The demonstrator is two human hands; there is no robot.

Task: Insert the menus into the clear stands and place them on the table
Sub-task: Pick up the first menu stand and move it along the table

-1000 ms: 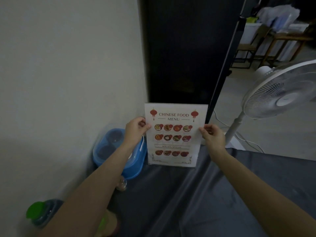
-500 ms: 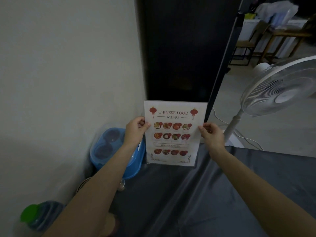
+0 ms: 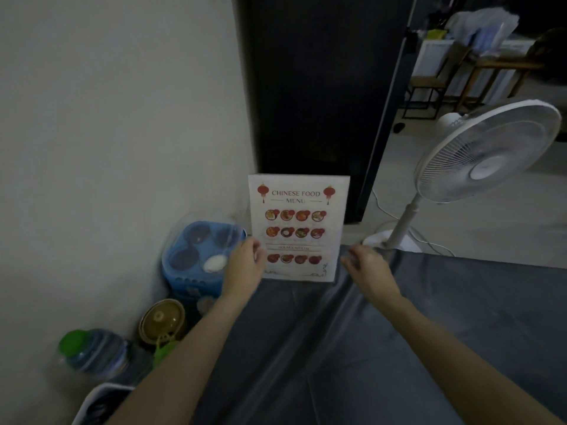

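Menu (image 3: 299, 228) in its clear stand stands upright at far edge of the worktop (image 3: 383, 332), which is covered with a dark grey wrinkled cloth; print reads "CHINESE FOOD MENU". Left hand (image 3: 245, 266) sits at the menu's lower left edge, fingers loosely curled, touching or just beside it, can't tell if gripping. Right hand (image 3: 366, 266) is just off the lower right edge, apart from the sheet, fingers slack, holding nothing; blurred. Room: pale wall (image 3: 116, 133) on left, dark panel (image 3: 322, 87) behind the menu, white pedestal fan (image 3: 487, 154) on right, wooden chairs (image 3: 478, 75) far back. Left of worktop: blue container (image 3: 199, 256) with clear lid, brown lidded pot (image 3: 161, 322), bottle with green cap (image 3: 92, 351). Versus half a second ago: both hands then pinched the menu at mid-height and it was lifted; now it rests on the cloth, hands lower, right one let go.
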